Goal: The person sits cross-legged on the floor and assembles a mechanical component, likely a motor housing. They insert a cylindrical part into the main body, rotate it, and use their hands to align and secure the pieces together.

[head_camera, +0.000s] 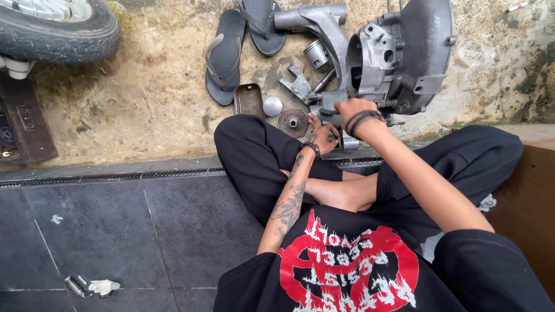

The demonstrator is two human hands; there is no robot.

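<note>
- The big grey engine [399, 55] sits on the rough floor [144, 104], right in front of your crossed legs.
- Your right hand [351, 110] rests on the low front edge of the engine. It curls over a part there, but the back of the hand hides the fingers, so you cannot tell if it grips or just presses.
- Your left hand [321, 136] is just below and beside the right one, fingers spread loose near a small metal bit. I cannot tell what it holds, if anything.
- The engine's long side runs away from your right hand, up and to the right. The right hand is the nearer one.
- Just left of your left hand lie a round toothed disc [293, 122], a shiny dome cap [273, 106] and a small flat tin [248, 99].
- Farther out are two sandals [225, 55] and a tyre [58, 29], which is cut off at the corner.
</note>
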